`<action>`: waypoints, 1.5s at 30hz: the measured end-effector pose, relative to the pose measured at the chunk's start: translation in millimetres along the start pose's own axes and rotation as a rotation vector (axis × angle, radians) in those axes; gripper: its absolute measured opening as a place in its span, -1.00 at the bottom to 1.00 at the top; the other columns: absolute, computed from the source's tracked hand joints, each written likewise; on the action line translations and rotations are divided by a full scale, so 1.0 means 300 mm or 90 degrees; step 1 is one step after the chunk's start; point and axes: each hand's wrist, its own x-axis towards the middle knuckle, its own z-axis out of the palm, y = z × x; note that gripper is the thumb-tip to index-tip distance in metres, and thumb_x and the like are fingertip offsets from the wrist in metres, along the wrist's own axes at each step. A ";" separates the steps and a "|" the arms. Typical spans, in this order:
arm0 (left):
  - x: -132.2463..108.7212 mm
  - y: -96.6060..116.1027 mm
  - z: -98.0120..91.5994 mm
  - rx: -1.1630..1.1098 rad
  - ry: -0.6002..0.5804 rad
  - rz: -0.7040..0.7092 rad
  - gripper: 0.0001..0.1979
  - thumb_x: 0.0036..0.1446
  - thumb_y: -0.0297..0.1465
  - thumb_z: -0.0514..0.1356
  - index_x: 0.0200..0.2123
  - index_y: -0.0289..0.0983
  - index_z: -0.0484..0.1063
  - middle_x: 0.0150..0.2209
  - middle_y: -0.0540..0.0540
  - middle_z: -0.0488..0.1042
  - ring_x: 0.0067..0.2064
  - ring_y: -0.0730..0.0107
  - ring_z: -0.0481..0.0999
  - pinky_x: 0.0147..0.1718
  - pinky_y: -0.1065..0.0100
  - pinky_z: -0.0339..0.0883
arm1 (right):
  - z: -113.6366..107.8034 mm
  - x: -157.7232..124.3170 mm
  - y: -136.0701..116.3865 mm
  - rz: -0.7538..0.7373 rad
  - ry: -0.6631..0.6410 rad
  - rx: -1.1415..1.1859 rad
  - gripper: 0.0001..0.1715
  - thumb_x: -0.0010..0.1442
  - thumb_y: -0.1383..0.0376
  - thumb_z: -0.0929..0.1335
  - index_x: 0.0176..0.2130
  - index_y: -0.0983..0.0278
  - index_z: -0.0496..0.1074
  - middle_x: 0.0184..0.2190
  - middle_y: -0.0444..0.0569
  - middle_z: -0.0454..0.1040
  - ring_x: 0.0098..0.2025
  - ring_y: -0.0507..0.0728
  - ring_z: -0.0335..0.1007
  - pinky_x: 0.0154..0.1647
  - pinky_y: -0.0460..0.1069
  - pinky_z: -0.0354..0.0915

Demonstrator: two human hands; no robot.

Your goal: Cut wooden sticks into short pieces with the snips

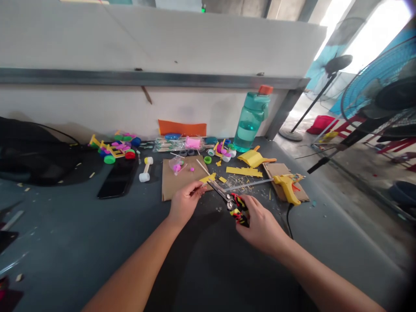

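Pinched in the fingers of my left hand [186,203] is a small yellow strip [208,178], held over the right edge of a cardboard piece [169,184]. My right hand [262,223] grips snips [229,203] by their black, red and yellow handles. The blades point up and left, their tips right beside the yellow strip; whether they touch it I cannot tell. A small yellow scrap [222,179] and a longer yellow strip [244,172] lie just beyond the blades, among fine yellow crumbs.
A yellow glue gun [287,187] with a glue stick rests on cardboard at the right. Behind stands a teal water bottle [251,122]. A phone [117,178], a white capped piece [146,169] and colourful small assemblies [117,149] lie left. A fan [386,95] stands beyond the table edge.
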 end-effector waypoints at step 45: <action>-0.002 0.020 -0.011 0.095 0.038 0.132 -0.84 0.10 -0.27 0.17 -0.37 -0.23 0.48 -0.39 0.00 0.53 -0.35 0.44 0.49 -0.30 0.46 0.34 | 0.017 0.000 0.002 -0.028 0.015 -0.017 -0.28 -0.10 0.33 0.27 0.09 0.28 0.11 -0.07 0.11 0.31 -0.06 0.24 0.29 -0.08 0.08 0.23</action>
